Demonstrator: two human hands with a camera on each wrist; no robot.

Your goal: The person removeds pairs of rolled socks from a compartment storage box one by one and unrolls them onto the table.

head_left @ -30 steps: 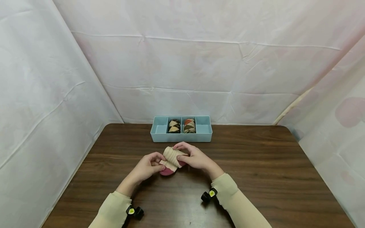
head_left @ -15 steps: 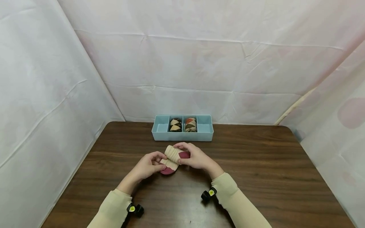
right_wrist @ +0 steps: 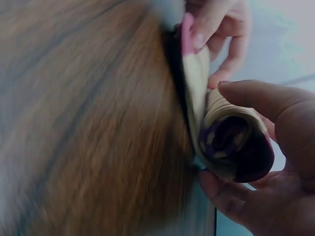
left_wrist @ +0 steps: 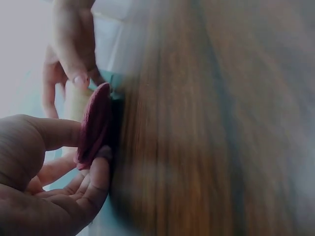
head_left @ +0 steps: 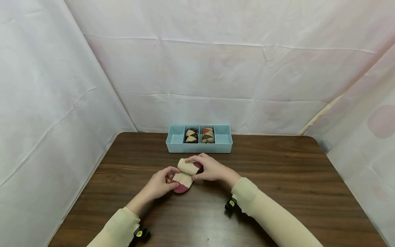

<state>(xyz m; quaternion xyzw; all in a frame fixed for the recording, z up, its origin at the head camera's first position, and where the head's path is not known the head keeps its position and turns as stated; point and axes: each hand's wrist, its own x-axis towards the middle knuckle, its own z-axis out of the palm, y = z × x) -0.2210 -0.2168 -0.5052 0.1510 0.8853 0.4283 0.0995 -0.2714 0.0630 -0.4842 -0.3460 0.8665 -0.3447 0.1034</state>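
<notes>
In the head view a cream ribbed sock (head_left: 182, 179) with a magenta toe is partly rolled up, held low over the table. My left hand (head_left: 159, 181) pinches its flat toe end; in the left wrist view the thumb and fingers lie on either side of the magenta toe (left_wrist: 94, 125). My right hand (head_left: 212, 168) grips the rolled part of the sock (head_left: 187, 166), fingers on the far side and thumb on the near side. The right wrist view looks into the end of the roll (right_wrist: 231, 135), where spiral layers with dark and patterned bits show.
A light blue divided box (head_left: 199, 148) stands at the table's back edge, behind the hands. Its two middle compartments hold a black-and-cream rolled sock (head_left: 191, 136) and an orange, green and beige rolled sock (head_left: 208, 136). White sheets (head_left: 203, 72) hang around the brown table (head_left: 277, 178).
The roll has turned in my right hand, so its magenta patch lies differently, and more of the flat toe part shows. My right forearm has swung slightly outward; the left hand keeps its pinch.
</notes>
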